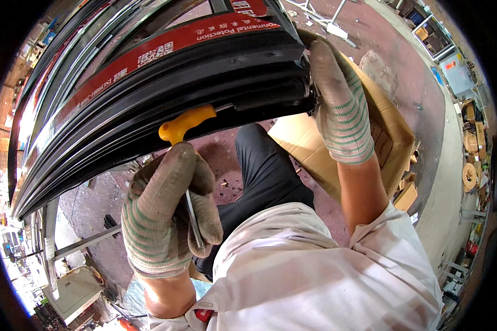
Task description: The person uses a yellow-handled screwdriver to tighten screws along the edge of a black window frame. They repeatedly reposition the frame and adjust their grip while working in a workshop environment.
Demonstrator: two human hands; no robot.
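Observation:
My left hand (pixel 171 209), in a grey knitted glove with green stripes, is closed round a yellow-handled hand tool (pixel 188 124). One thin metal shaft of it points right, its tip against the underside of a long black profile (pixel 248 71). A flat metal rod (pixel 194 218) also shows between my gloved fingers and seems to belong to the same tool. My right hand (pixel 339 105), gloved alike, grips the profile's right end, with some fingers hidden behind it. Red printed tape (pixel 182 38) runs along the profile.
More long profiles (pixel 88 41) lie beyond, at the upper left. An open cardboard box (pixel 309 140) stands under my right arm. A metal stand (pixel 88 240) supports the left side. White metal pieces (pixel 337 30) lie on the reddish floor. Assorted goods (pixel 469 171) line the right side.

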